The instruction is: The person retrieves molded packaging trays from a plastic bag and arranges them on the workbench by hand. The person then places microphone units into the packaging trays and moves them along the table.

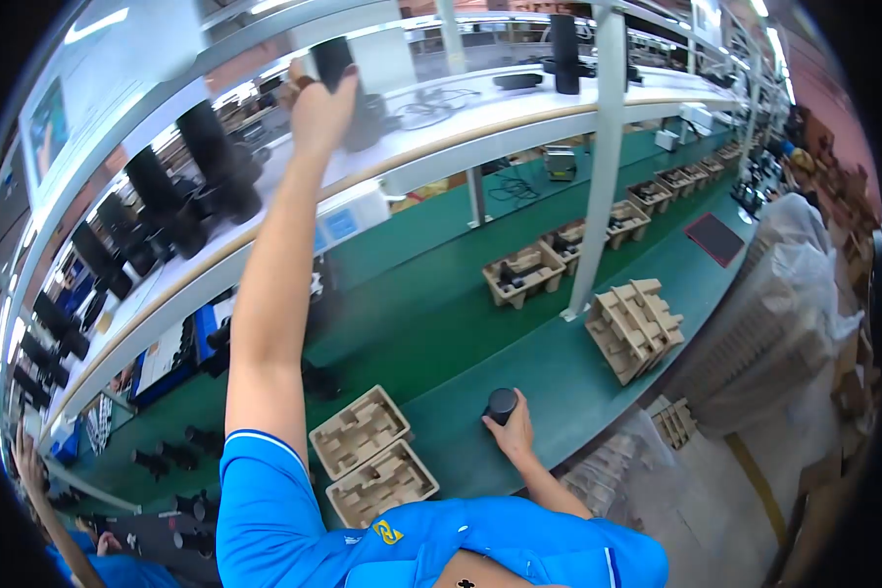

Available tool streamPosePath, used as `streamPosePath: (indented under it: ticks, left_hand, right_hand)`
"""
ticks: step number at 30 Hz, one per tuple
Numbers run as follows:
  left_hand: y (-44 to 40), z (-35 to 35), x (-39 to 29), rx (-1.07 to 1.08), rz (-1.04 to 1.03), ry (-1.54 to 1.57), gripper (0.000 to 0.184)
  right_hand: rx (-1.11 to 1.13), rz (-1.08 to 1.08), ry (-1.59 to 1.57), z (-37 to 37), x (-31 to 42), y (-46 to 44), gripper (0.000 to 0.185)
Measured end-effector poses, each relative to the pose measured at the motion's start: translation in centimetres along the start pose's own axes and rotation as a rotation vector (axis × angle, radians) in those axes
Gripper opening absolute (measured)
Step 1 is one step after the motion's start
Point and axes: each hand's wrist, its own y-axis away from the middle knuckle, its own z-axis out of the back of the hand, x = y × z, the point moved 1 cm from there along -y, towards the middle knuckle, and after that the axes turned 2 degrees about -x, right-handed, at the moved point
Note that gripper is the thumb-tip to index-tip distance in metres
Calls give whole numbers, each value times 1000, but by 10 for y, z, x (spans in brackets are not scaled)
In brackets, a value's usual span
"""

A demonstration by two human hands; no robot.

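My left hand (321, 113) is raised to the upper shelf. Its thumb and fingers are around a tall black cylinder (334, 64), whose lower part is blurred. Low on the right, my right hand (515, 431) grips a short black cylindrical piece (503, 401) with a round flat top, on or just above the green work surface. To the left of that hand lie two moulded pulp trays (361, 431) with shaped hollows, side by side. Farther right, a stack of pulp trays (632, 328) stands on its side on the green surface.
More black cylinders (206, 142) line the shelf (382, 157) at left. A white post (603, 167) rises beside a row of filled pulp trays (522, 274) on the green line. Plastic-wrapped stacks (764, 323) stand at right. A co-worker's hand (27, 465) shows at far left.
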Motion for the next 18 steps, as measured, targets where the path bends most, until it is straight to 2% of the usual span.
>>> streamPosePath:
  ticks: [2,3,4,5,6,7,8,9,10,11,12,13,14,15,16,18]
  left_hand:
    - [-4,-16,6,-22,62,-7,114]
    - [-7,-22,6,-12,93,-36,116]
    - [-7,-25,8,-4,129,-72,118]
    - [-10,-38,17,31,157,-128,107]
    - [-14,-50,26,55,-26,-210,73]
    - [-16,-60,34,61,-217,-298,47]
    - [-17,-68,42,49,-403,-381,46]
    - [-11,-65,38,159,-422,-456,28]
    - [-6,-62,34,270,-446,-526,11]
    - [-8,-58,26,441,-317,-467,28]
    - [-10,-55,20,323,-41,-218,61]
    - [-12,-52,15,138,189,71,103]
    - [-11,-58,11,-11,204,74,101]
    - [-8,-37,-1,41,201,202,93]
    - [0,-31,-15,-15,145,202,82]
    - [5,7,-29,25,-10,238,76]
  right_hand:
    - [24,7,-87,12,7,-4,105]
    - [78,18,-75,16,1,-7,119]
    - [81,23,-85,24,10,-10,118]
    - [92,29,-92,34,19,-8,118]
    - [116,44,-89,47,27,-6,118]
    - [68,108,-65,58,25,-7,116]
    - [53,209,-51,64,23,-12,114]
    - [56,328,-53,70,31,-28,112]
    - [24,406,-147,93,57,-49,102]
    - [-57,469,-150,114,87,-79,91]
    - [-231,712,-152,132,110,-117,80]
    - [-314,791,-118,161,155,-143,66]
    - [-481,1039,76,186,200,-158,55]
    - [-474,1121,-65,196,239,-174,47]
    - [-537,1281,6,207,285,-163,42]
    - [-381,1561,-128,209,359,-157,39]
